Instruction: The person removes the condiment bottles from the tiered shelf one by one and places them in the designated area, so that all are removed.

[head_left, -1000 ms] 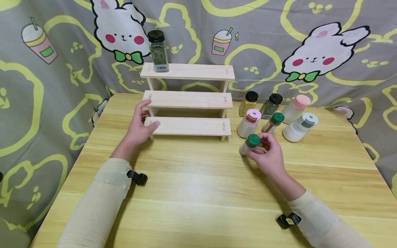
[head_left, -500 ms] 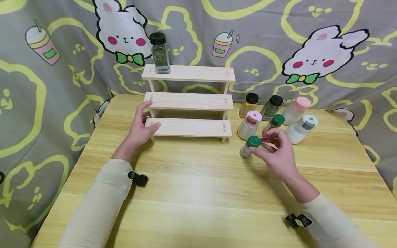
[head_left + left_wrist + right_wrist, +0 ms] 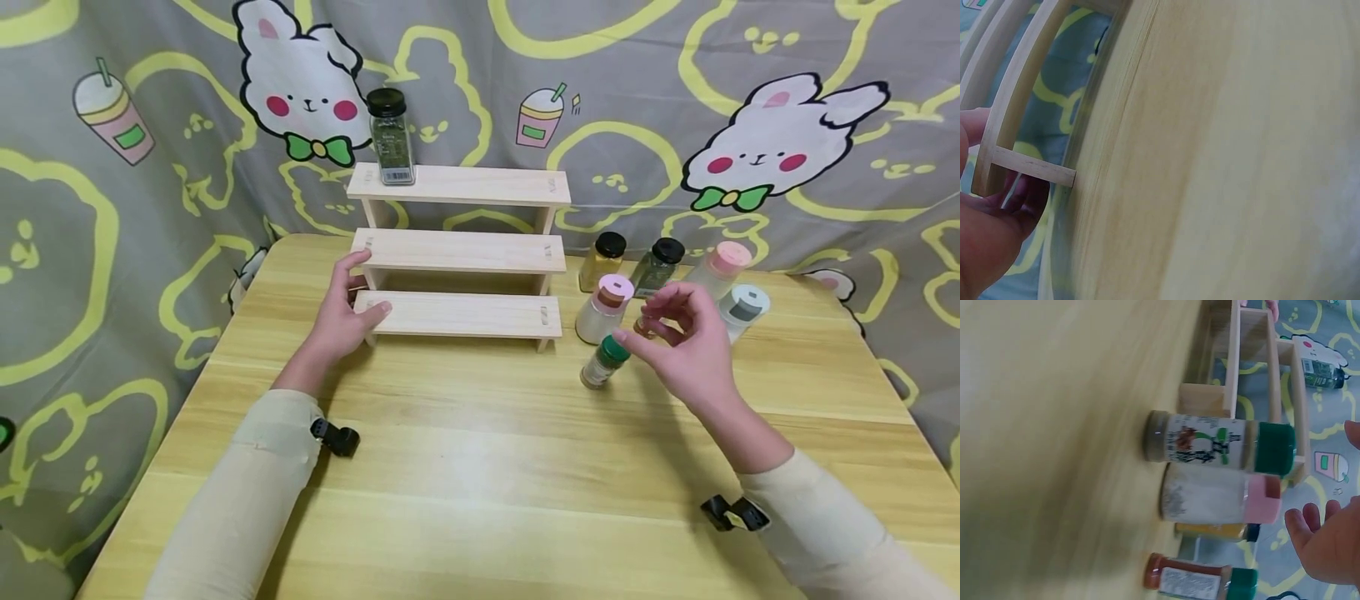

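My left hand (image 3: 341, 317) grips the left end of a three-tier wooden shelf (image 3: 465, 315), thumb on the lowest board. The left wrist view shows its fingers (image 3: 1029, 200) reaching behind that board (image 3: 1013, 106). My right hand (image 3: 686, 350) hovers with loosely bent fingers near a small green-capped spice jar (image 3: 602, 365), holding nothing. In the right wrist view a gap separates this hand (image 3: 1329, 544) from the jar's green cap (image 3: 1275, 449). That jar stands upright on the table, its label (image 3: 1207, 440) visible. A black-capped jar of green herbs (image 3: 392, 140) stands on the top board's left end.
Right of the shelf stand a pink-capped shaker (image 3: 602, 310), a yellow spice jar (image 3: 602, 262), a black-capped herb jar (image 3: 657, 267), a pink-lidded bottle (image 3: 722, 265) and a grey-and-white-lidded one (image 3: 744, 308). My right hand partly hides a red-brown jar (image 3: 1191, 582). A patterned curtain (image 3: 450, 67) hangs behind.
My right hand has let go of the small green-capped jar and drawn back to the right, covering the red-brown jar in the head view. My left hand stays on the shelf.
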A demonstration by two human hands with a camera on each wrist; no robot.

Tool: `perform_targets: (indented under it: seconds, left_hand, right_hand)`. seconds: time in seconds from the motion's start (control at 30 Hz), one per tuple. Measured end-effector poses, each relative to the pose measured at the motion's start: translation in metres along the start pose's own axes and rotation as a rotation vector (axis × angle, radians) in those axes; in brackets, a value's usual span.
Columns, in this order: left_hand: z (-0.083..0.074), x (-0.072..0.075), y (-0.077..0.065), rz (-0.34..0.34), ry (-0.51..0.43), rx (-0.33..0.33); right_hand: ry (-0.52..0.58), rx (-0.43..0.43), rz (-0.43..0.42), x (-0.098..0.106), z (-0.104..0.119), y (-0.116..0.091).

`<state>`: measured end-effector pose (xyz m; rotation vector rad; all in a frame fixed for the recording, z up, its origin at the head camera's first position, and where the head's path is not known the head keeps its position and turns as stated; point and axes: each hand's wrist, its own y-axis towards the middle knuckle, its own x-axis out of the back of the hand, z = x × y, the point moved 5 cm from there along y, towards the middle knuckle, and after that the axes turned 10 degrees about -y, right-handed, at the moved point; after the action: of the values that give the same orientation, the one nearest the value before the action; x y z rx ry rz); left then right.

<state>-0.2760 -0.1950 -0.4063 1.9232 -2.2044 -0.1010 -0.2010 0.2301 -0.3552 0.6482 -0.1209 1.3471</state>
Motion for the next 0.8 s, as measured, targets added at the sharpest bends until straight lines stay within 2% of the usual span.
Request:
perform_targets:
  seconds: [0.23,0.43,0.8]
  left_hand:
    - [-0.002,-0.001,-0.001,0.002,0.013,-0.003]
    - [-0.002,-0.001,-0.001,0.002,0.005,-0.018]
    - [-0.001,-0.001,0.001,0.0,0.006,-0.002]
  right_hand:
    - [-0.008,0.05,0.021,-0.006,0.023,0.013]
    - [0.018,0.102,0.043,-0.018,0.053,0.021]
    - [0.109,0.1,0.069,-0.041,0.059,0.04]
